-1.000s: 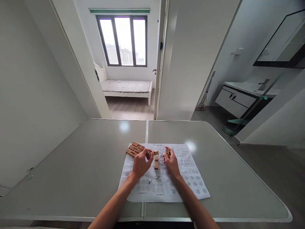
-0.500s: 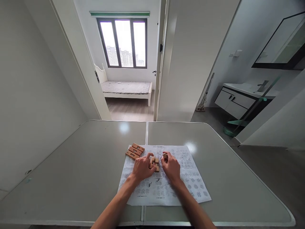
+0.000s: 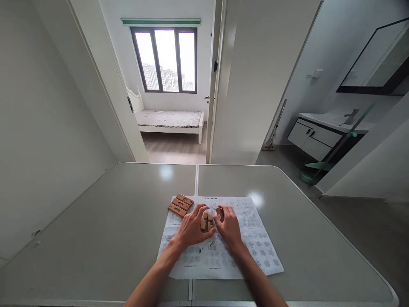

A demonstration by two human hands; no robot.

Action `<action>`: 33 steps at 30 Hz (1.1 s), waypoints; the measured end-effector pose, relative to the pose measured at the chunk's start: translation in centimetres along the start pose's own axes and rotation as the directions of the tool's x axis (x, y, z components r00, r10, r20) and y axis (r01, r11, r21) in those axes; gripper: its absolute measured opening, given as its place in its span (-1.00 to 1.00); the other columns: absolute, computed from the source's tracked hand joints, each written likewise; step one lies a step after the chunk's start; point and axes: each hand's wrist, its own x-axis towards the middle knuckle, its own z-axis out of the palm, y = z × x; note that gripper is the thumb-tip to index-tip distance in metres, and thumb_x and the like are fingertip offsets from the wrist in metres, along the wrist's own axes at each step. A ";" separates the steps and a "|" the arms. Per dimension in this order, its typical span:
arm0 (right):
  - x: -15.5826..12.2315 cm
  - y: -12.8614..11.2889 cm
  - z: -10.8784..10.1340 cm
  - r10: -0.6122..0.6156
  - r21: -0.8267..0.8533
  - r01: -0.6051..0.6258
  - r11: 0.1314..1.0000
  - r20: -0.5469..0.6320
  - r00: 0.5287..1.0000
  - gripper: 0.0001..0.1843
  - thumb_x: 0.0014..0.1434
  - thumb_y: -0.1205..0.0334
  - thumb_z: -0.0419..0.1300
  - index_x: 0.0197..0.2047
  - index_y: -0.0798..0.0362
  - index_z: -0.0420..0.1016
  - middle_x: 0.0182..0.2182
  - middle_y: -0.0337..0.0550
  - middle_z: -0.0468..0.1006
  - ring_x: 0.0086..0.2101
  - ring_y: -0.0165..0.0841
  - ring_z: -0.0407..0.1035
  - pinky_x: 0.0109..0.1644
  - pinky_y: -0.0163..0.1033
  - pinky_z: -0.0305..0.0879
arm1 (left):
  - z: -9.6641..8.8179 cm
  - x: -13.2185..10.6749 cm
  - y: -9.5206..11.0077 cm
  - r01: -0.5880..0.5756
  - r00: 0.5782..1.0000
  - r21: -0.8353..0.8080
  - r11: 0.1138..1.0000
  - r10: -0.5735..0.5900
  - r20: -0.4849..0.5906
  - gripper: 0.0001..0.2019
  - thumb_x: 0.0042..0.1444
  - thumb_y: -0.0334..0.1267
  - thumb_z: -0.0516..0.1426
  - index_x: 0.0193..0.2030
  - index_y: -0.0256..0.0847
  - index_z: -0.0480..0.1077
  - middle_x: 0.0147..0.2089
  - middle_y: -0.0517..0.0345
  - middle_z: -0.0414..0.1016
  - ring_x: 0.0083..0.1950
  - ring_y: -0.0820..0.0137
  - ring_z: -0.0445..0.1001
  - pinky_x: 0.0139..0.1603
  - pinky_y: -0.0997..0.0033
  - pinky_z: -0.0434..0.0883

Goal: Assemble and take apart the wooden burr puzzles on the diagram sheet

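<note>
On the printed sheet (image 3: 260, 251) sit small notched wooden puzzle pieces (image 3: 205, 221), placed side by side. My left hand (image 3: 192, 227) arches around their left side, with fingers and thumb spread apart. Whether its fingertips touch the pieces I cannot tell. A short wooden block (image 3: 219, 212) is pinched between the thumb and fingers of my right hand (image 3: 229, 225), just right of the pieces and apart from them. Above and left of my left hand, several flat slotted wooden pieces (image 3: 180, 204) lie in a slanted row on the sheet's corner.
The grey-green table (image 3: 105, 238) has a pale rim and a seam down its middle. Beyond it stand an open doorway with a bed (image 3: 172, 119), a white door (image 3: 252, 85), and a washbasin cabinet (image 3: 315, 134) at the right.
My left hand has loosened from the pieces, its fingers and thumb spreading apart. My right hand has shifted slightly left, and the block in it has turned.
</note>
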 end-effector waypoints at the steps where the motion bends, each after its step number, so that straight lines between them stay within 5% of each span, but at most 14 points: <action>1: 0.0 0.0 0.0 -0.001 0.008 0.001 1.000 0.002 1.000 -0.69 0.31 0.16 0.16 0.04 0.08 0.57 -0.11 0.05 0.58 -0.20 -0.11 0.55 -0.09 -0.06 0.50 | 0.0 0.0 0.0 -0.021 1.000 -0.012 1.000 0.021 0.013 -0.31 0.07 0.03 0.31 0.29 -0.02 0.19 0.30 -0.01 0.44 -0.08 0.16 0.65 -0.12 0.17 0.58; 9: 0.1 -0.8 -0.1 -0.009 0.098 0.003 0.995 0.056 0.998 -0.71 0.39 0.13 0.10 -0.07 0.06 0.61 -0.23 -0.03 0.61 -0.30 -0.20 0.53 -0.14 -0.13 0.49 | -0.1 0.0 -0.3 -0.060 0.995 -0.091 0.994 0.067 0.079 -0.15 -0.05 0.10 0.41 0.35 0.00 0.22 0.33 0.01 0.46 0.09 0.07 0.64 0.06 0.15 0.56; 13: 0.1 -1.2 -0.3 0.008 0.143 -0.016 0.990 0.061 0.998 -0.70 0.41 0.15 0.04 -0.09 0.04 0.59 -0.20 -0.03 0.66 -0.22 -0.18 0.56 -0.10 -0.15 0.49 | -0.4 0.0 -0.2 -0.046 0.992 -0.128 0.991 0.060 0.110 -0.23 -0.04 0.10 0.42 0.30 0.04 0.33 0.27 0.03 0.54 0.12 0.08 0.63 0.10 0.19 0.52; 21: 0.1 -1.3 -0.3 0.044 0.197 -0.061 0.979 0.089 0.995 -0.67 0.40 0.09 0.02 -0.11 0.05 0.56 -0.27 -0.04 0.67 -0.29 -0.18 0.56 -0.19 -0.15 0.49 | -0.4 0.2 -0.3 -0.007 0.993 -0.137 0.991 0.023 0.113 -0.46 -0.03 -0.01 0.44 0.09 0.00 0.47 0.01 0.12 0.66 -0.08 0.18 0.67 -0.04 0.28 0.54; 33: 0.2 -1.1 0.1 0.063 0.239 -0.074 0.968 0.050 0.997 -0.67 0.41 0.04 0.01 -0.07 0.04 0.50 -0.28 -0.04 0.68 -0.36 -0.19 0.58 -0.28 -0.17 0.47 | -2.7 0.1 -1.1 0.069 0.997 -0.132 0.989 -0.066 0.030 -0.55 0.04 -0.09 0.38 0.05 -0.05 0.42 -0.04 0.14 0.66 -0.19 0.29 0.64 -0.16 0.36 0.53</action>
